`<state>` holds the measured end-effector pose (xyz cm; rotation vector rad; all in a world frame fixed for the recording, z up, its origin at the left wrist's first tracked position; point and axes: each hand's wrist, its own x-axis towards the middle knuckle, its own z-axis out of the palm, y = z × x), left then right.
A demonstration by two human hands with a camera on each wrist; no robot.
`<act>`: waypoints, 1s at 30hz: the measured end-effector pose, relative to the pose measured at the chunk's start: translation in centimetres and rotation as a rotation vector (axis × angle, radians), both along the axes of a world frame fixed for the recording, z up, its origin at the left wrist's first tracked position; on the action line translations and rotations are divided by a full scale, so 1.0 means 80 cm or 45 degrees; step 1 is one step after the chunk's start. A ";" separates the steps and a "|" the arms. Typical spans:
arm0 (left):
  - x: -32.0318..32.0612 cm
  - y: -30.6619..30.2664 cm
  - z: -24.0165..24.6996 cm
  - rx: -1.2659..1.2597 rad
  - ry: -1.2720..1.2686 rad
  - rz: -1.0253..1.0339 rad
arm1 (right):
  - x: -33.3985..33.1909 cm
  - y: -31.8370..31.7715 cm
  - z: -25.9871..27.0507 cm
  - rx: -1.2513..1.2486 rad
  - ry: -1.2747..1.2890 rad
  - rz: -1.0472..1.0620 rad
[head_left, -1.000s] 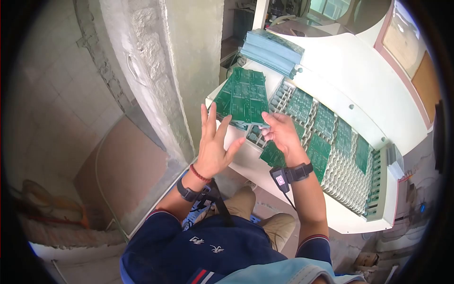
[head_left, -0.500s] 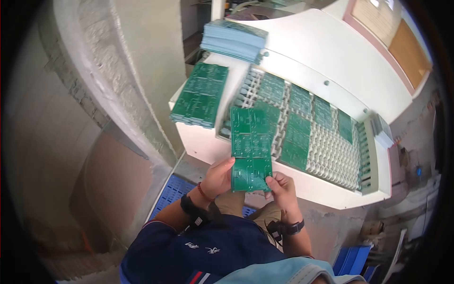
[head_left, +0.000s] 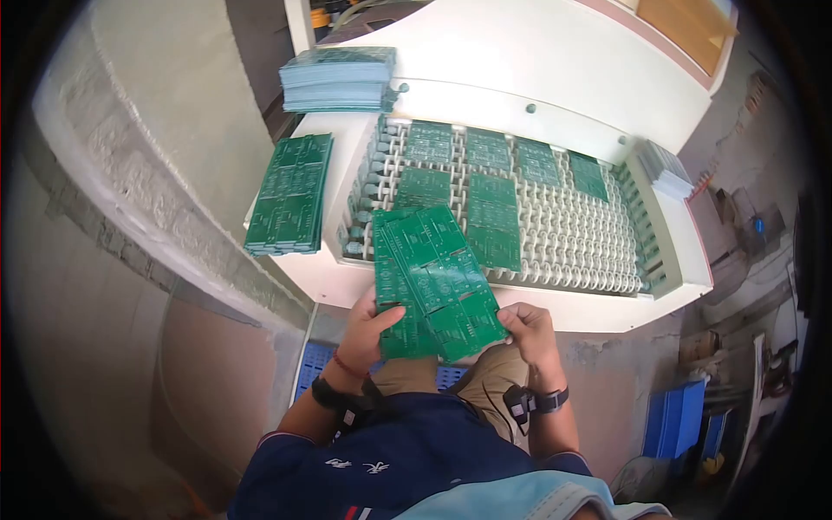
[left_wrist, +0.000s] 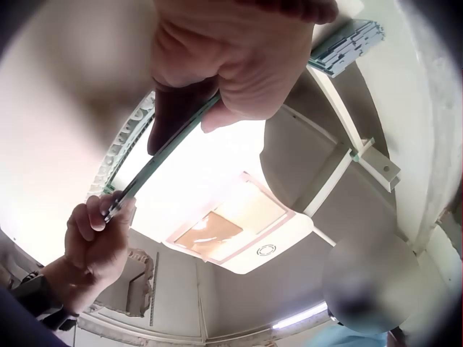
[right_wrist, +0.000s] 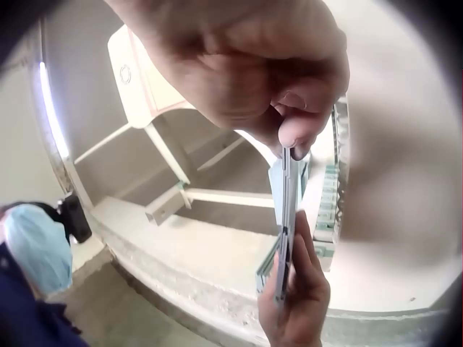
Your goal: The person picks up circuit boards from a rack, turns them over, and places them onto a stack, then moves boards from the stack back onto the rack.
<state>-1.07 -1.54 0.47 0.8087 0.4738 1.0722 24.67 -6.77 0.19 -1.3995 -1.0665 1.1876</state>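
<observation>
Green rectangular printed circuit boards (head_left: 433, 277): at least two, fanned at an angle to each other, held over the near edge of the white roller-conveyor machine (head_left: 555, 310). Their far ends reach over its roller bed. Cannot tell whether they touch the rollers.

Left hand (head_left: 374, 334): at the machine's near edge, grips the lower left corner of the fan, thumb on top, fingers curled beneath.

Right hand (head_left: 530, 334): also at the near edge, pinches the lower right corner. The right wrist view shows the thumb tip pressed against the board edge. Both hands are clamped on the boards.

Loose green boards (head_left: 494, 221) lie flat on the machine's rollers in rows. A stack of long green boards (head_left: 290, 195) sits on the machine's left ledge. A pile of pale blue-grey sheets (head_left: 338, 78) rests at its far left corner. A blue plastic crate (head_left: 316, 357) sits below the near edge.
</observation>
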 end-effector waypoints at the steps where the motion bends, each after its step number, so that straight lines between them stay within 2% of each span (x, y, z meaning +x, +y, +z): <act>1: -0.004 0.001 0.000 0.000 0.001 -0.019 | 0.010 0.001 0.001 0.002 0.073 0.001; 3: -0.010 0.002 -0.001 -0.070 -0.006 0.003 | 0.029 0.003 0.012 -0.042 0.023 -0.060; 5: -0.011 0.002 0.000 -0.056 -0.027 0.027 | 0.058 0.012 0.013 0.049 0.026 -0.318; 7: -0.014 0.001 -0.002 -0.016 -0.012 0.036 | 0.100 0.027 0.013 0.089 -0.043 -0.442; 11: -0.018 -0.001 -0.012 -0.052 -0.016 -0.010 | 0.168 0.066 0.013 0.023 -0.525 -0.564; 12: -0.018 -0.002 -0.012 -0.075 -0.020 -0.012 | 0.192 0.073 0.002 -0.034 -0.861 -0.537; 13: -0.019 -0.004 -0.013 -0.098 -0.024 -0.013 | 0.197 0.072 0.002 -0.037 -0.862 -0.547; 15: -0.023 -0.006 -0.015 -0.077 -0.006 0.003 | 0.204 0.075 0.005 0.118 -1.377 -0.695; 16: -0.027 -0.008 -0.017 -0.064 0.016 0.028 | 0.220 0.074 0.006 0.081 -1.360 -0.754; 17: -0.032 -0.013 -0.018 -0.078 0.016 0.026 | 0.243 0.066 0.016 0.104 -1.192 -0.788; 19: -0.041 -0.013 -0.016 -0.111 0.010 0.038 | 0.274 0.058 0.019 0.053 -1.247 -0.867; 23: -0.048 -0.012 -0.031 -0.093 0.027 0.062 | 0.328 0.049 0.004 0.008 -1.305 -0.924; 25: -0.047 -0.011 -0.034 -0.072 0.032 0.046 | 0.329 0.047 0.008 -0.240 -1.543 -0.818; 26: -0.045 -0.011 -0.033 -0.072 0.029 0.046 | 0.325 0.050 0.007 -0.227 -1.713 -0.811; 27: -0.043 -0.012 -0.032 -0.083 0.024 0.024 | 0.308 0.055 0.013 -0.227 -1.715 -0.809; 30: -0.033 -0.016 -0.019 -0.116 0.002 -0.025 | 0.226 0.073 0.036 0.103 -1.659 -0.581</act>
